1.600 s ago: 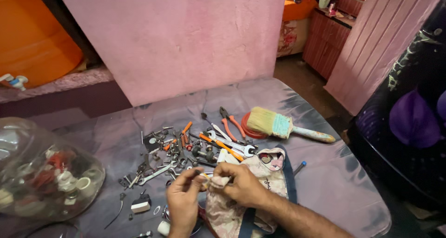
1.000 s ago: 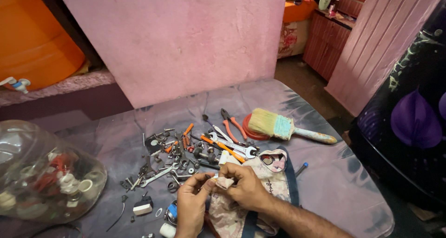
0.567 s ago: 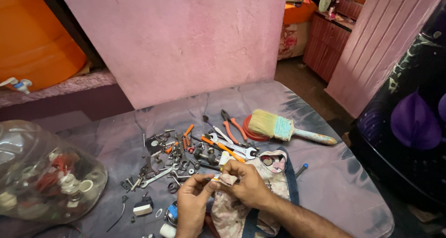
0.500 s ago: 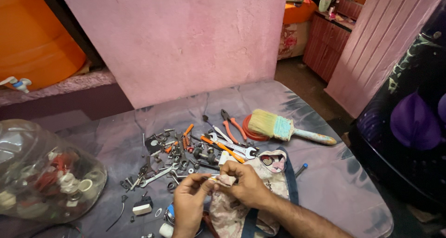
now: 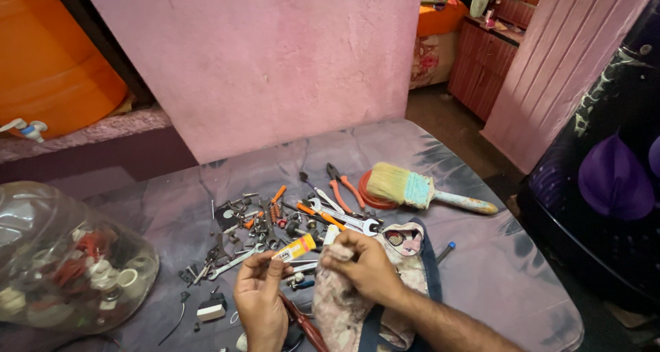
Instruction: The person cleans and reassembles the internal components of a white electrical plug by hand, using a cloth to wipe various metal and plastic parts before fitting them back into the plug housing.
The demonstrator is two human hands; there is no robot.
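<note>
My left hand (image 5: 260, 304) pinches a small yellow and orange tube (image 5: 295, 247) by its lower end, tilted up to the right. My right hand (image 5: 361, 264) is closed around the tube's other end, fingers bunched at its tip. Both hands hover over a patterned cloth pouch (image 5: 375, 290) with a blue strap, lying on a grey plastic-covered table (image 5: 481, 269). Just beyond the hands lies a scatter of small tools (image 5: 289, 218): wrenches, orange-handled screwdrivers, screws and nuts.
A paintbrush (image 5: 419, 190) with a pale handle lies at the back right, beside orange-handled pliers (image 5: 342, 182). A clear plastic jug (image 5: 65, 256) holding small parts lies on the left. A pink wall (image 5: 261, 56) rises behind; an orange drum (image 5: 48, 56) stands far left.
The hands have stayed together over the pouch. The tube now shows more plainly, angled up from my left fingers into my right hand.
</note>
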